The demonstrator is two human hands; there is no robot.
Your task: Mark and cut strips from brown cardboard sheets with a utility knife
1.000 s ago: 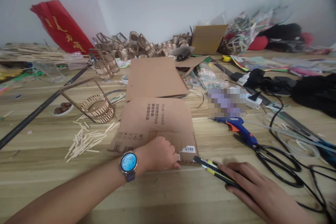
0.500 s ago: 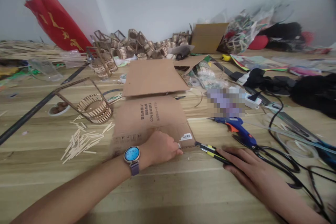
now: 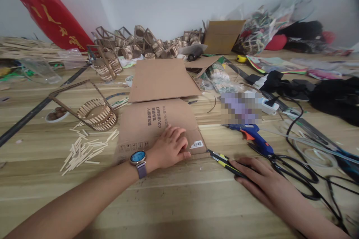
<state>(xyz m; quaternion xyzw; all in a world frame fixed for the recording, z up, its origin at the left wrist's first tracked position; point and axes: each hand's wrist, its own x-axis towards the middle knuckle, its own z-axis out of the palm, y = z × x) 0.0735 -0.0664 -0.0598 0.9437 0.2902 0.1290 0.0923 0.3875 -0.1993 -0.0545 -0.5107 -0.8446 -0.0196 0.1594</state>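
Note:
My left hand (image 3: 170, 148), with a watch (image 3: 137, 157) on its wrist, lies on a printed piece of cardboard (image 3: 137, 119) near its front edge. Its fingers are apart and slightly bent, with nothing held. My right hand (image 3: 259, 177) holds a black and yellow utility knife (image 3: 223, 160) low over the table, fingers along the handle and thumb below. The tip of the knife points left and meets the cardboard's front right corner, by a white barcode label (image 3: 197, 144). A second, plain cardboard sheet (image 3: 162, 80) lies behind the printed one.
A small wooden-slat bucket (image 3: 98, 114) with a tall handle, loose sticks (image 3: 80, 153) and a bowl of brown balls (image 3: 57, 114) stand left. A blue glue gun (image 3: 256, 136), black scissors (image 3: 298, 173) and cables lie right. More small buckets (image 3: 126, 50) and a cardboard box (image 3: 224, 36) line the back.
My left hand has loosened from a curled grip at the cardboard's front edge and moved slightly back onto its surface, fingers spreading. The right hand with the knife has barely moved.

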